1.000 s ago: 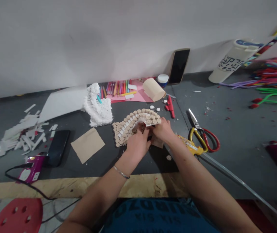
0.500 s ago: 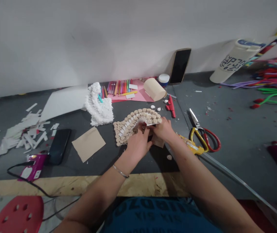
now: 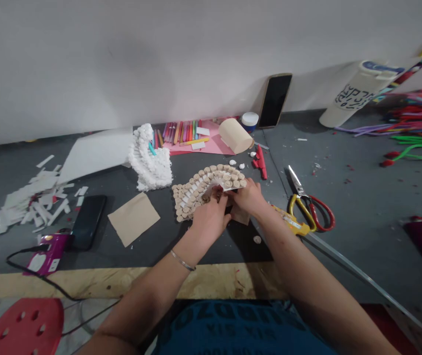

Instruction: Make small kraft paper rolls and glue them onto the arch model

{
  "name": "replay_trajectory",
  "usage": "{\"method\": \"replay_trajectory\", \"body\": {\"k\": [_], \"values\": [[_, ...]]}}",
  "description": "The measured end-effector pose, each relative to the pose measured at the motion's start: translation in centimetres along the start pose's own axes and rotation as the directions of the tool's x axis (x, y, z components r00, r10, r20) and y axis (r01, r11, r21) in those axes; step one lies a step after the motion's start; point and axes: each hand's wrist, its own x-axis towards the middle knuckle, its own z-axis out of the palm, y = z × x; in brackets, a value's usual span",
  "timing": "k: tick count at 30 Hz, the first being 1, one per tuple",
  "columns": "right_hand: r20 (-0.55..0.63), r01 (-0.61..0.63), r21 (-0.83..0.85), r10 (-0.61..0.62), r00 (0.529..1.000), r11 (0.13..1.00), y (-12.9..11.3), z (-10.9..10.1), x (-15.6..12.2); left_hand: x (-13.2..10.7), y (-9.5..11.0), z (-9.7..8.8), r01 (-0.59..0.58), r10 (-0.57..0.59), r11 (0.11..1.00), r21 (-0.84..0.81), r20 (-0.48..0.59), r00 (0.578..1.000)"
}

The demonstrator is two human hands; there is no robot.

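A curved model covered in small tan paper rolls lies on the dark table in front of me, with a band of white strips along its arch. My left hand rests at its near side, fingers bent in under the raised end. Against the right end, my right hand is closed on the model's edge, its fingertips partly hidden. Both hands meet below the arch, and what lies between the fingertips cannot be made out. Beneath the right hand a piece of brown cardboard partly shows.
A yellow glue gun and scissors lie right of my arm. Left are a cardboard square, a phone and white paper scraps. Behind stand a white textured model, a second phone and a tumbler.
Both hands stay at the same place on the model with almost no movement. The view has shifted very slightly.
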Motion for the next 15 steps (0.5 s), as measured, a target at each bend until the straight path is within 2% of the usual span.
{"method": "replay_trajectory", "body": {"k": [3, 10, 15], "values": [[0.0, -0.018, 0.013, 0.018, 1.0, 1.0, -0.12, -0.16, -0.09, -0.02, 0.21, 0.08, 0.017, -0.017, 1.0, 0.004, 0.022, 1.0], [0.006, -0.026, 0.017, 0.026, 1.0, 1.0, 0.0, -0.19, -0.13, -0.44, -0.01, 0.13, 0.041, -0.041, 0.999, -0.023, -0.025, 0.999], [0.017, -0.027, 0.013, 0.027, 0.999, 1.0, -0.02, -0.21, -0.07, -0.25, 0.08, 0.14, 0.018, -0.018, 1.0, 0.011, -0.009, 1.0]]}}
